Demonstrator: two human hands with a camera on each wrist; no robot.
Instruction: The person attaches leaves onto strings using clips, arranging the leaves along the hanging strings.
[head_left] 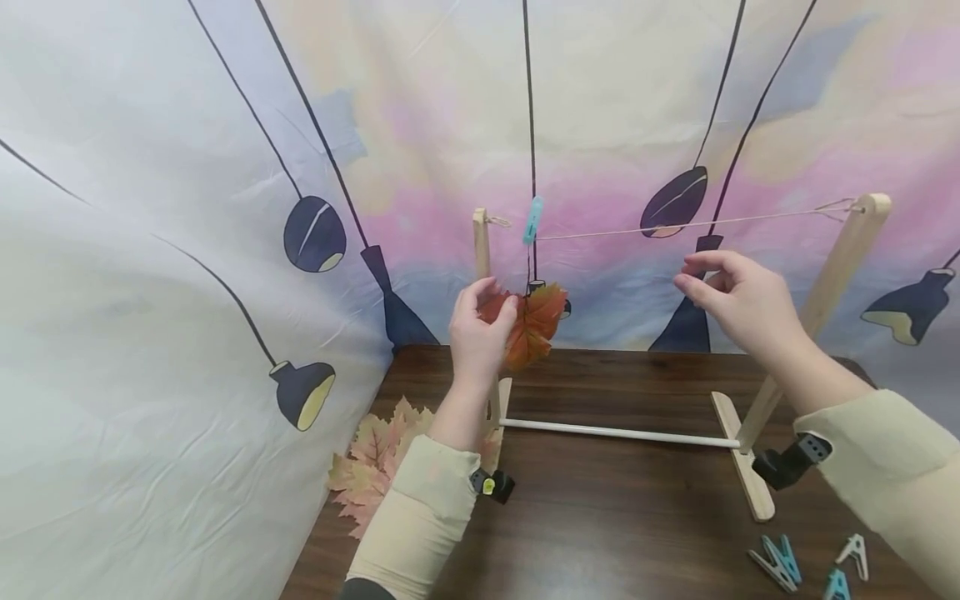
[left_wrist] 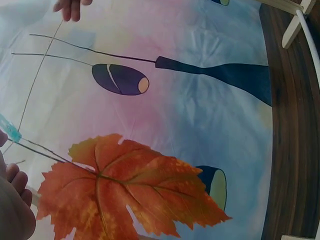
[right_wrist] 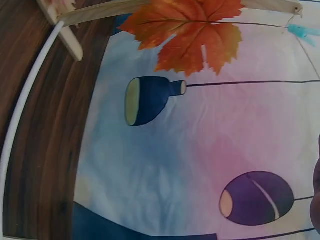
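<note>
Pegging the leaf: my read of the step in hand, and it looks pretty much done. It hangs by its stem, just past the left fingers.
Peg: teal, above the left fingers, tipped a bit off upright. Seems to pinch stem and cord together, but its bite is too small to swear to.
Cord: runs from beyond the left fingers, across just above the right ones, over to the right post.
Left hand: fingers loosely curved with a gap, no grip on the leaf that I can see. Can't tell if they brush its edge.
Right hand: fingers in a narrow, loose curve, nothing in them, well apart from the leaf.
Pale leaves: on the desk, left of and below the left fingers.
Spare pegs: also on the desk, below the right fingers.
Next move: I'd guess it calls for clearing the leaf without bumping it, then reaching for another leaf and peg.
</note>
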